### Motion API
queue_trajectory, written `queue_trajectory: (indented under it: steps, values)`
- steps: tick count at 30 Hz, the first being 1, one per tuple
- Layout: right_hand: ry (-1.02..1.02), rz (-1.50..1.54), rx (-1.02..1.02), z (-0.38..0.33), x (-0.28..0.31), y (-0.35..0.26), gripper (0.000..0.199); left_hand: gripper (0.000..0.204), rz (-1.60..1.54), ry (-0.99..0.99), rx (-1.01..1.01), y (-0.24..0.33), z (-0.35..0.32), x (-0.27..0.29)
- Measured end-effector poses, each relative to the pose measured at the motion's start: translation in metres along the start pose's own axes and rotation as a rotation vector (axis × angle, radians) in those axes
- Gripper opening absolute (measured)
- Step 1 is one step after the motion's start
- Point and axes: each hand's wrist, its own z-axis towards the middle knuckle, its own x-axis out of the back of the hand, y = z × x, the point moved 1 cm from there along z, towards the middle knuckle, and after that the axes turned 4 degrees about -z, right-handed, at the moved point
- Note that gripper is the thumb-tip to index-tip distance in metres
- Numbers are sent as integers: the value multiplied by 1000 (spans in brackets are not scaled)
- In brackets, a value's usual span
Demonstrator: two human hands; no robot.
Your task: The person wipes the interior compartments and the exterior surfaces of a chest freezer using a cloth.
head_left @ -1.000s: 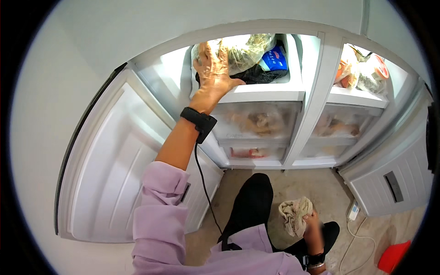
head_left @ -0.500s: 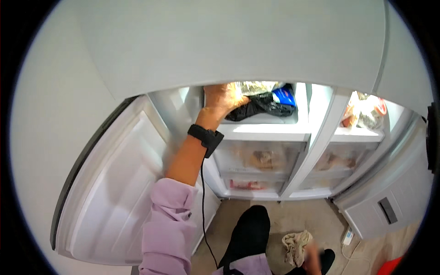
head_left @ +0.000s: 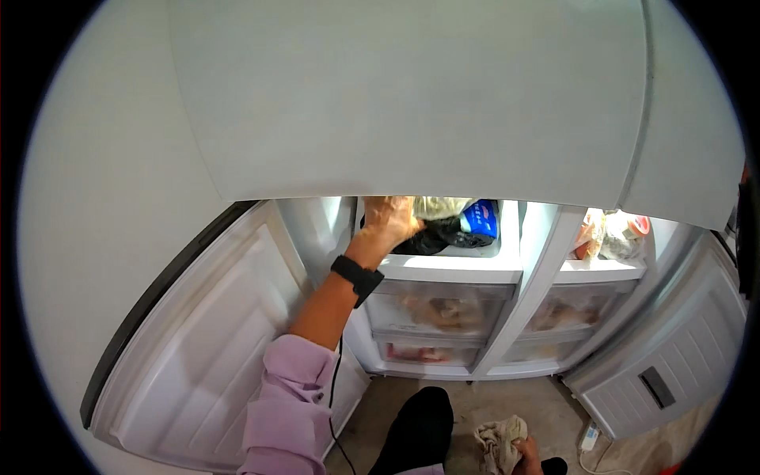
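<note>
My left hand (head_left: 389, 222) reaches into the top compartment of the open fridge, with a black strap round its wrist. Its fingers are curled against a pale, see-through plastic bag (head_left: 442, 207); the fingertips are partly hidden behind the upper door's lower edge. Below the bag lies a black plastic bag (head_left: 427, 241), beside a blue packet (head_left: 480, 220). Low in the picture, my right hand (head_left: 527, 457) is closed on a crumpled beige cloth (head_left: 499, 440), held above the floor.
An open lower door (head_left: 206, 340) stands at the left, another (head_left: 665, 356) at the right. Clear-fronted drawers (head_left: 435, 310) sit below the compartment. Bagged food (head_left: 613, 235) fills the right compartment. A white power strip (head_left: 589, 437) lies on the floor (head_left: 396, 400) near my knee.
My view has tilted up, so the fridge sits lower in the picture. My left hand stays by the pale bag inside the compartment. My right hand, blurred before, shows clearly with the cloth.
</note>
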Motion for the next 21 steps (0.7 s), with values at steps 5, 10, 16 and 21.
queue_trajectory:
  steps: [5, 10, 16, 21]
  values:
    - [-355, -184, 459, -43, -81, -154, 56, 92, -10, -16, 8, 2, -22, 5]
    - [-334, -542, 966, -33, -123, -247, 48, 84, -409, 22, -36, 3, -1, 18]
    - [-338, -424, 779, -60, -161, -266, 36, 94, -311, 3, -46, 9, 13, -17]
    - [-306, -521, 676, -38, -147, -231, 29, 76, 143, -122, -8, -10, 33, -24]
